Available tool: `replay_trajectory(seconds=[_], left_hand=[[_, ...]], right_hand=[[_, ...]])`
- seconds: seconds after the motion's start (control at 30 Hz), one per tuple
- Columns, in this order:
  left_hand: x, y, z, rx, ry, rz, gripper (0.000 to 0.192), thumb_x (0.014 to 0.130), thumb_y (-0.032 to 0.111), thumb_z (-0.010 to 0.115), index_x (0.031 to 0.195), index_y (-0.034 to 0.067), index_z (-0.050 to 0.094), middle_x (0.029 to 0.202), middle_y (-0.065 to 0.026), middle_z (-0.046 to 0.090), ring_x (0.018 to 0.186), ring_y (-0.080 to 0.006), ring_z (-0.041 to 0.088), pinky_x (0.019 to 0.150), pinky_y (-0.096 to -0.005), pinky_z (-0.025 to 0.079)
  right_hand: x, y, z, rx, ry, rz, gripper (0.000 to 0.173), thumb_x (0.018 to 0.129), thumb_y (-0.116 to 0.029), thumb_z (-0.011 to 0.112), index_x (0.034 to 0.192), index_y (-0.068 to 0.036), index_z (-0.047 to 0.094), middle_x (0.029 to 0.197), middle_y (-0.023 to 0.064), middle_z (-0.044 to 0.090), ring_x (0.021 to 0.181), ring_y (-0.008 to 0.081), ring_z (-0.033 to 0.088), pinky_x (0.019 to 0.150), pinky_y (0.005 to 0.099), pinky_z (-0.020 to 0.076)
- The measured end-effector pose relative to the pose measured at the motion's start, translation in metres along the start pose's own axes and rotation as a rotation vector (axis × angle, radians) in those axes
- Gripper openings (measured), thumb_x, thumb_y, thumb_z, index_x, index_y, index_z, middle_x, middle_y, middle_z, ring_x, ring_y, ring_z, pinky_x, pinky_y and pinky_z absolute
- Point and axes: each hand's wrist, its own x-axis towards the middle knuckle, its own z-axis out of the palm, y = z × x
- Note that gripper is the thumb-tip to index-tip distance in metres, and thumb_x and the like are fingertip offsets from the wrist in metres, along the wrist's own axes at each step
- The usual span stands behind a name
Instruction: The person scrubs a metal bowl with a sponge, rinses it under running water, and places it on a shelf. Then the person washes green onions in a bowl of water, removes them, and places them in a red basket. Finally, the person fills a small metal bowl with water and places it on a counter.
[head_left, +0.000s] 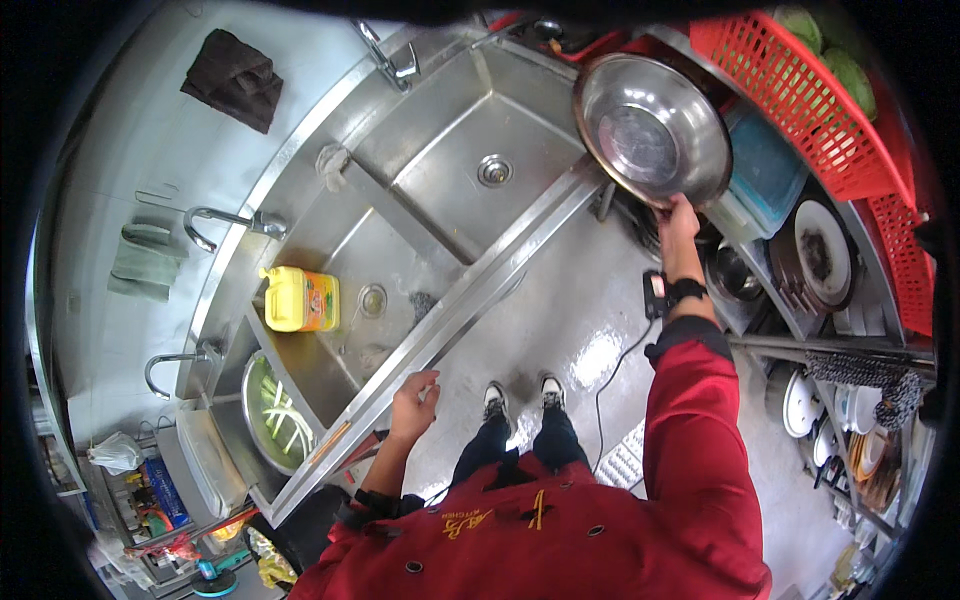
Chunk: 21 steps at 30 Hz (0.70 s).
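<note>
My right hand (679, 225) grips the near rim of a wide stainless steel basin (637, 127). The basin is tilted so its inside faces me, and no contents show in it. It hangs by the right end of a steel sink (442, 150), in front of the shelves. My left hand (415, 405) is held with bent fingers near the sink's front edge (405, 356), and nothing shows in it. Whether it touches that edge I cannot tell.
In the middle sink compartment stands a yellow jug (300, 298). Green stalks lie in a metal bowl (259, 431) in the left one. Red plastic baskets (810, 97) and a lidded container (761, 180) line the right shelves. A black cable (611, 382) trails down towards the floor.
</note>
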Motion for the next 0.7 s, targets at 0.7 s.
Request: replay_trajectory(seconds=[0.7], left_hand=[[0.010, -0.061, -0.039, 0.109, -0.040, -0.167, 0.022, 0.086, 0.004, 0.059, 0.108, 0.001, 0.062, 0.089, -0.0080, 0.066, 0.079, -0.0133, 0.061, 0.071, -0.0269, 0.050]], right_hand=[[-0.074, 0.258, -0.266, -1.579, 0.076, 0.133, 0.039, 0.067, -0.037, 0.069, 0.091, -0.006, 0.070, 0.093, 0.0181, 0.068, 0.091, 0.0350, 0.065, 0.079, 0.0415, 0.0506]])
